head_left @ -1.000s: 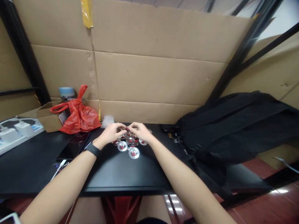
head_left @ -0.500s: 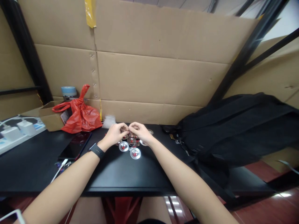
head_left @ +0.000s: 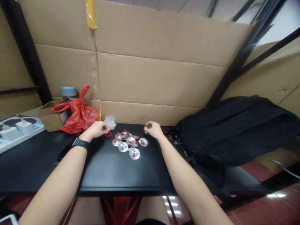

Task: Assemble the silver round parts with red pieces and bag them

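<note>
Several small silver finger cymbals, domed discs with red cord at their centres, lie in a loose cluster on the black table. To the left of them, my left hand, with a dark watch band on its wrist, has its fingers pinched on a little bundle of red cord. On the other side, my right hand is closed by the cluster's far right, thumb and fingers round a small shiny disc that looks like another cymbal, mostly hidden by the fingers.
Clear plastic bags lie behind my left hand. A red plastic bag, a small cardboard box and a power strip stand at left. A black backpack fills the right side. Cardboard walls the back.
My hands were together over the cymbals and have moved apart. The left went to the red cord, the right to the cluster's right side. The cymbals are now uncovered.
</note>
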`<state>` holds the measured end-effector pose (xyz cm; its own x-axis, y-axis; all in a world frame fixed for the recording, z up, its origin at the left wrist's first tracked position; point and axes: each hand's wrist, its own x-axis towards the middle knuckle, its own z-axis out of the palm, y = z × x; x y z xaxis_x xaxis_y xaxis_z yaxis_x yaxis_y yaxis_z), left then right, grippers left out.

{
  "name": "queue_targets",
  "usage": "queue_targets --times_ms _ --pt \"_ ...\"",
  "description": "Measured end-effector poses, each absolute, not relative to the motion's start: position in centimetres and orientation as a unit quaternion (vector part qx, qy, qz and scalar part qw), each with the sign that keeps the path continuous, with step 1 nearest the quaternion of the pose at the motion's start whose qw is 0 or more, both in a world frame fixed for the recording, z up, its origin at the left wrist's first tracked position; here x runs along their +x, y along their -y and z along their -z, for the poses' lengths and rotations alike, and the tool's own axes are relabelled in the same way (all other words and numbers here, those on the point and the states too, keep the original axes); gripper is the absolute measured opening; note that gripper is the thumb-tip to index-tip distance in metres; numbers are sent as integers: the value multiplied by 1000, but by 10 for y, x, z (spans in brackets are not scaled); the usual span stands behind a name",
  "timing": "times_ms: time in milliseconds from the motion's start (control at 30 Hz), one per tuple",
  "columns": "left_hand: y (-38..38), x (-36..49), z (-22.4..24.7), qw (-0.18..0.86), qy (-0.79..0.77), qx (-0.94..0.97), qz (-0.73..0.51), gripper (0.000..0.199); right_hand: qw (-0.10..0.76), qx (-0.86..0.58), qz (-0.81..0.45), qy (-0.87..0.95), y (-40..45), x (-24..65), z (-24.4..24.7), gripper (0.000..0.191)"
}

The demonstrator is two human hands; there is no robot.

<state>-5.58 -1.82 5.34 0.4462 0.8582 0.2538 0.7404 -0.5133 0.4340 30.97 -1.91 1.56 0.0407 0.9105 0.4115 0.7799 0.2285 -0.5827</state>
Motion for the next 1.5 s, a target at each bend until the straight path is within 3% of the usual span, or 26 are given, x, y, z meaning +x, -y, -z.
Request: queue_targets --times_ms 167,367,533,633,833,967,1100,1267,1400,1500 --pt "15 -59 -43 165 -470 848 -181 14 319 -642 -93 691 14 325 -3 12" --pt "18 -54 -47 117 -477 847 -203 24 282 -619 -107 725 20 324 -15 13" --pt "23 -47 -51 111 -458 852 -228 31 172 -472 -301 811 36 319 -35 33" --pt "29 -39 -54 102 -439 862 -231 28 140 -459 -324 815 44 315 -42 30" --pt "50 0 -56 137 -367 868 -305 22 303 -454 -261 796 51 289 -49 27" --pt "66 26 -56 168 -333 854 -363 23 423 -395 -337 743 62 253 -48 35" --pt "73 34 -53 153 -345 841 -388 20 442 -338 -442 704 77 225 -47 43" --pt "69 31 -52 136 -352 844 -380 19 446 -307 -483 688 82 218 -45 45" --pt "54 10 -57 75 -410 826 -379 23 494 -351 -407 683 65 239 -43 46" --pt "37 -19 -55 25 -504 792 -344 17 503 -457 -250 690 46 272 -38 42"
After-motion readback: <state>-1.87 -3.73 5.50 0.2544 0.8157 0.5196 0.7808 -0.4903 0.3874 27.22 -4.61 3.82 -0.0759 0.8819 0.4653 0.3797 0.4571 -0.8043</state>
